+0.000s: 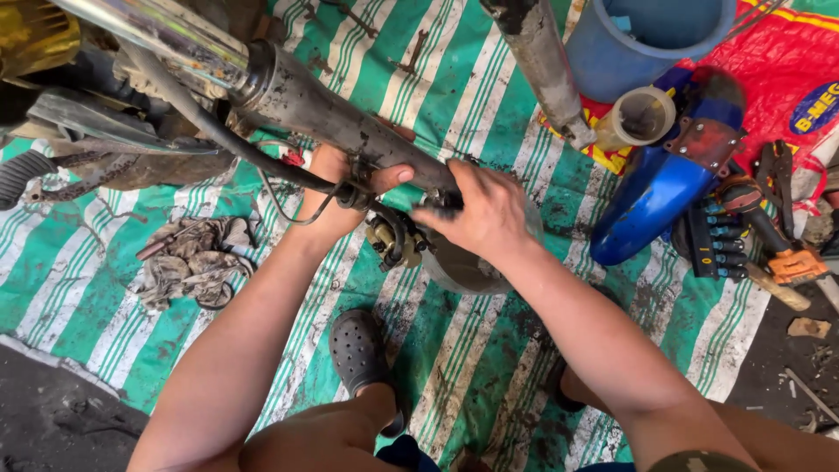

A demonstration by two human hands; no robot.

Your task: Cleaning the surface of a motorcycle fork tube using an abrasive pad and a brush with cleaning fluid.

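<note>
Head view looks straight down on someone crouching over a green-and-white striped tarp (489, 367), a dark clog (357, 350) planted on it between the knees. Both hands are up on a grimy motorcycle fork leg (315, 100) that runs diagonally from the top left to mid-frame. Left hand (336, 197) wraps it from underneath, thumb curled over the top — clamped on the tube. Right hand (481, 214) sits on the lower end, fingers bent together around something there; can't make out what exactly. A black cable (227, 140) loops under the tube, with a brake caliper (393, 240) dangling just below. Dirty rag (192, 258) off to the left, blue fender (664, 179) and socket set (721, 240) right, blue bucket (647, 44) further back.
</note>
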